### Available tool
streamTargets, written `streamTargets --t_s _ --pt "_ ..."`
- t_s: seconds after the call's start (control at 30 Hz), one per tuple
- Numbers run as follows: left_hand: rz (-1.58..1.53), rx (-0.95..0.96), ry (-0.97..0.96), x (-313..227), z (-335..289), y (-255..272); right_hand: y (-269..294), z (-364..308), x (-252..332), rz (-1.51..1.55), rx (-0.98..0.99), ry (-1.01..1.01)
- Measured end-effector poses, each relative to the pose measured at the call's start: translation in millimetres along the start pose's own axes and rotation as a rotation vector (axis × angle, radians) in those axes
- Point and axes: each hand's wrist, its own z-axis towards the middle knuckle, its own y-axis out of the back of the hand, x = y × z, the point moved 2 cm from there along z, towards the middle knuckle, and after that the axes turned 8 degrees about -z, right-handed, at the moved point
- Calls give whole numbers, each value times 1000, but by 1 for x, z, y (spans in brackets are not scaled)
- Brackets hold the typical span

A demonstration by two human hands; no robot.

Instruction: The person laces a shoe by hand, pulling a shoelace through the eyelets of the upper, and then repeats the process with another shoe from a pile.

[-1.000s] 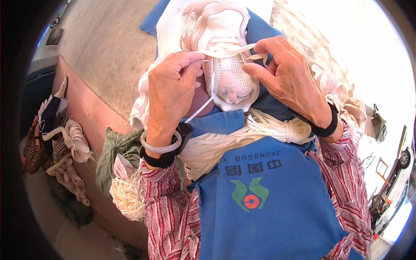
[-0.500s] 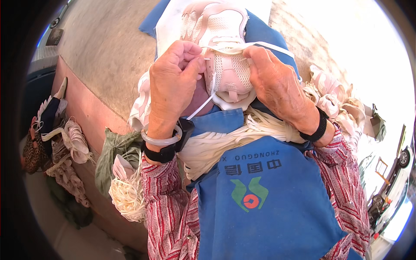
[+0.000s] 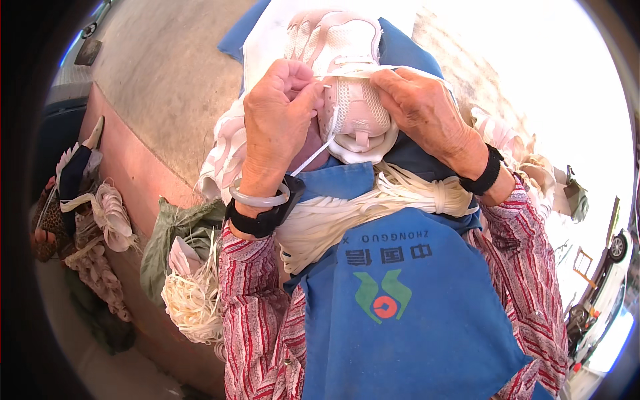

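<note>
A pale pink and white sneaker (image 3: 361, 110) lies in front of me, its heel end toward me. Across its lacing area a flat white shoelace (image 3: 353, 72) is stretched between my two hands. My left hand (image 3: 281, 110) is closed at the shoe's left side, thumb and forefinger pinching the lace; a lace tip sticks out beside the thumb. On the other side my right hand (image 3: 430, 110) is closed on the lace, its lower fingers curled by the shoe collar. Another stretch of lace hangs from the left eyelets down toward my left wrist.
A thick bundle of cream laces (image 3: 347, 217) lies across my lap above a blue apron (image 3: 417, 287). Left are a green sack (image 3: 160, 240), a tangle of laces (image 3: 192, 303) and hanging shoe pieces (image 3: 115, 217). More shoe pieces (image 3: 537, 173) sit at right; a parked vehicle (image 3: 619, 248) stands beyond.
My left hand has shifted slightly right, and my right hand slightly left. The lace between them now runs straighter across the shoe. Both hands keep their hold.
</note>
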Motion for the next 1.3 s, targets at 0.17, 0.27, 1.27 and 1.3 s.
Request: streamTargets --t_s 0.17,0.27,1.27,1.3 --pt "13 -43 3 4 -9 4 7 -4 6 -10 -70 -5" --pt "17 -57 -9 3 -9 2 13 1 18 64 -109 77" --pt "893 -159 -495 -3 -42 -7 -16 25 39 132 -81 -151" --pt "891 -157 -497 -3 -42 -8 -16 24 41 129 -82 -153"
